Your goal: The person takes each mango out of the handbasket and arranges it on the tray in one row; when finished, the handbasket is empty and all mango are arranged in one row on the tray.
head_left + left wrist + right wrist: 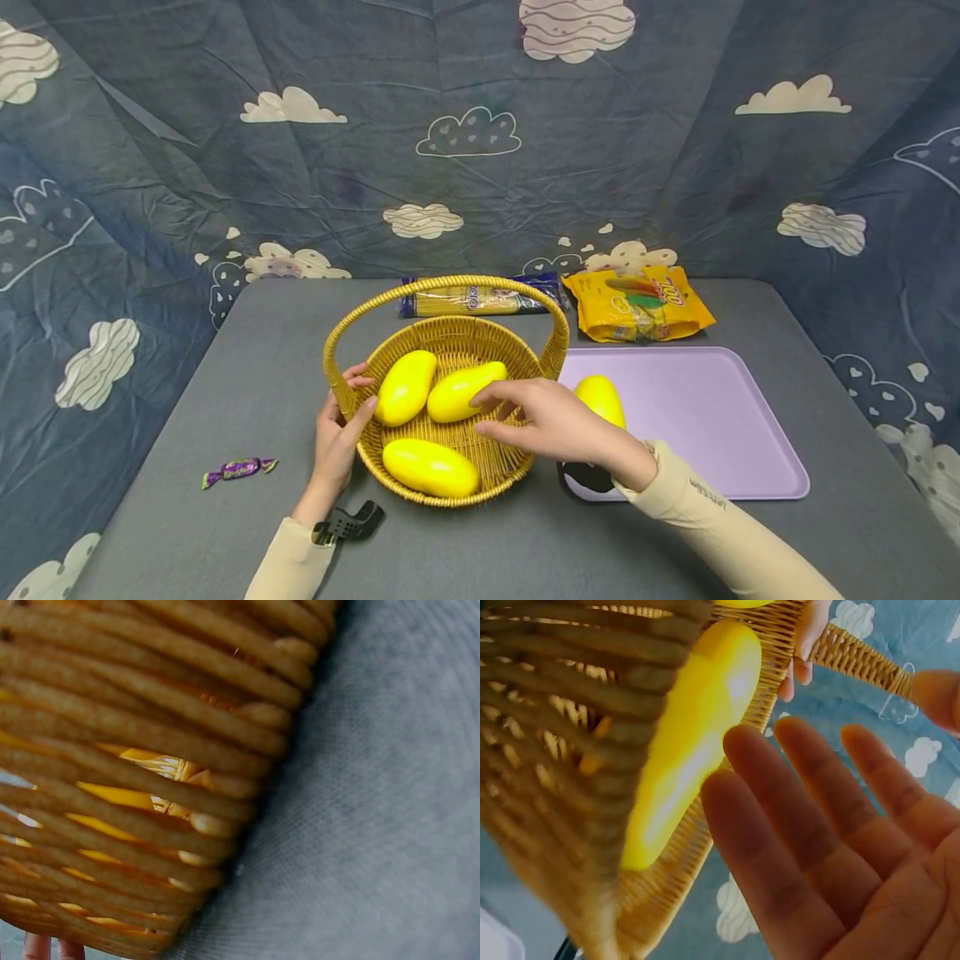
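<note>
A round wicker basket [420, 497] with a tall arched handle [442, 283] stands mid-table. Inside it lie three yellow mangoes: one at the left [406, 387], one beside it [457, 393] and one near the front [431, 468]. My left hand [337, 433] grips the basket's left side where the handle meets the rim, thumb towards the inside. Over the basket's right side, my right hand [543, 417] hovers with loosely bent fingers and holds nothing. In the right wrist view its fingers [810, 825] are spread beside a mango [705, 735].
Right of the basket lies a lilac tray [712, 417], with another mango [602, 398] partly behind my right hand. A spaghetti pack [480, 300] and a yellow bag [641, 304] lie at the back. A purple-wrapped candy [238, 470] is at the left.
</note>
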A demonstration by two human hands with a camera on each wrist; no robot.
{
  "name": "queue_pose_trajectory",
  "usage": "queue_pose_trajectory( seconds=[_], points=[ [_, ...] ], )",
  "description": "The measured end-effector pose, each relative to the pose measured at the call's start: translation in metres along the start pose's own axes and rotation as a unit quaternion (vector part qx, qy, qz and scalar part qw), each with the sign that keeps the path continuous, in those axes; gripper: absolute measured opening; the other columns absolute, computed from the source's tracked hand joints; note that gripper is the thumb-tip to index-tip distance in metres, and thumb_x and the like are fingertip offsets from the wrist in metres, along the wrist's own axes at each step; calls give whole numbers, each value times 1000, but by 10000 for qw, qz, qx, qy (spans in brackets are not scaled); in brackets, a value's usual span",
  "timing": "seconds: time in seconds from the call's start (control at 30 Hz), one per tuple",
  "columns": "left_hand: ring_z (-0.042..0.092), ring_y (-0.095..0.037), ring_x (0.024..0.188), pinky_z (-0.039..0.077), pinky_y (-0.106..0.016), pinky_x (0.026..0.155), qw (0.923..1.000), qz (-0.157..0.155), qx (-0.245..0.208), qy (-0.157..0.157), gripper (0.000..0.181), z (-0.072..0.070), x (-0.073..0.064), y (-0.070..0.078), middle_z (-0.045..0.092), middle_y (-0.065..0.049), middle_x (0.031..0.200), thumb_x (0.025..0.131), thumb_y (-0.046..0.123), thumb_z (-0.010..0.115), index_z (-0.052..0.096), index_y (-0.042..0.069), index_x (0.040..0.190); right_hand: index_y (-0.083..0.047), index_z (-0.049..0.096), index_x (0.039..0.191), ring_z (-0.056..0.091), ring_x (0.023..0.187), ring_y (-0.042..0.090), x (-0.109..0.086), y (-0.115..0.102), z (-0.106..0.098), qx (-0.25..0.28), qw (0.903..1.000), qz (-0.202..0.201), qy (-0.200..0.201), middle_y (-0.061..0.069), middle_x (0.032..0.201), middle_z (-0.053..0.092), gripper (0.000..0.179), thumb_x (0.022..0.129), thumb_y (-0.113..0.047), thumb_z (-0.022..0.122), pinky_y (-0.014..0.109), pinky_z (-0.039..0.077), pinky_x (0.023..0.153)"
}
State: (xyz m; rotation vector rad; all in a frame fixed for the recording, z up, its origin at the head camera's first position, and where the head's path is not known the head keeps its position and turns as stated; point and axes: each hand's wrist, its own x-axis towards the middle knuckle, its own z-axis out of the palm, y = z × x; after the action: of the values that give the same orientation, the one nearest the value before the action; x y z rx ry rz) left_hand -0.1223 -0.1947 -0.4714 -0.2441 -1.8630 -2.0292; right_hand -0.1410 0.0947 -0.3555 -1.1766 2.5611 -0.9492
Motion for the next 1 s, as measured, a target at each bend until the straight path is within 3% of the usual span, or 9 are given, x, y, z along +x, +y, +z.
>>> queue_pose_trajectory(
  seconds=[0.13,0.37,0.6,1.0],
  points=[
    [37,-25,127,31,-28,99,10000,-24,-19,13,27,0,0,0,43,-18,138,90,-8,55,51,-13,117,-15,65,118,60,82,12,12,-3,4,-201,9988,-225,-376,-8,107,66,37,92,-41,61,28,46,72],
    [37,-25,126,31,-28,98,10000,-6,-10,4,27,1,0,1,43,-19,138,90,-8,55,52,-13,116,-18,66,119,59,103,10,30,-10,13,-503,9921,-623,-967,-9,114,65,35,89,-36,66,29,45,86],
    [37,-25,126,32,-28,98,10000,-45,-4,-9,28,0,0,1,42,-19,138,90,-9,55,51,-13,117,-17,65,119,59,101,11,43,-17,20,-567,9847,-807,-1435,-5,114,65,42,82,-33,75,28,44,85],
    [37,-25,126,32,-27,98,10000,-34,4,-41,28,1,-1,2,42,-18,139,91,-6,55,50,-13,117,-27,65,122,57,95,5,55,-24,34,-856,9758,-558,-1934,-15,115,62,46,79,-36,77,24,44,77]
  ],
)
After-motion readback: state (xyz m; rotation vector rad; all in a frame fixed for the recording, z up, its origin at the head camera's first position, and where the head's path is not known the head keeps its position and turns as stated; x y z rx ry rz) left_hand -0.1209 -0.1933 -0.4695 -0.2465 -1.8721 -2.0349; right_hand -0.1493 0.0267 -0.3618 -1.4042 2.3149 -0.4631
